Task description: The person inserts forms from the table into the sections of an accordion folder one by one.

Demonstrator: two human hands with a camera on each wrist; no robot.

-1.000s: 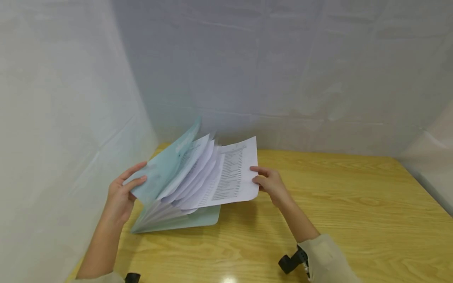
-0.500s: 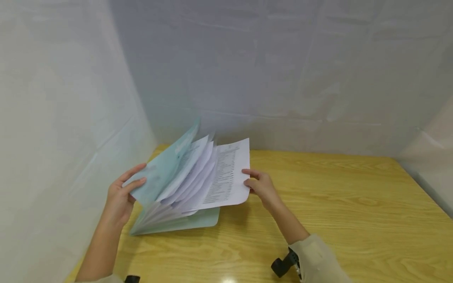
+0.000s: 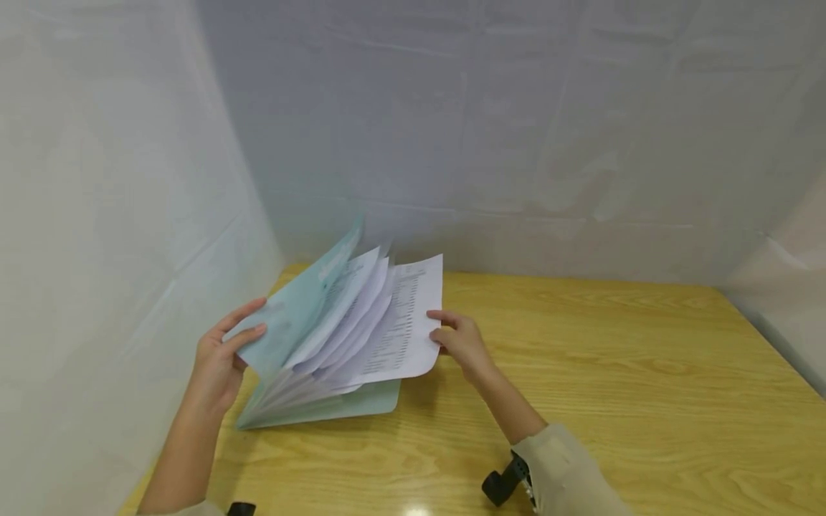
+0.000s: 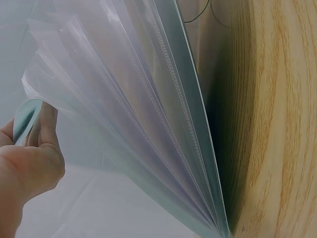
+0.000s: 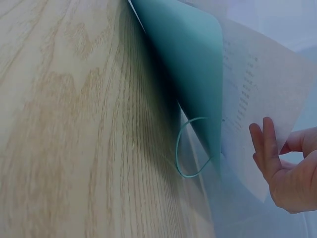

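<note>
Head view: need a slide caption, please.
Left hand holds open a green expanding folder while right hand pinches a printed sheet.

Soft even light, perhaps slight blur.

My left hand [image 3: 222, 356] is raised, thumb and fingers curled in a pinch, forearm bare. My right hand [image 3: 457, 340] reaches forward, fingers pinching, wrist sleeved.
</note>
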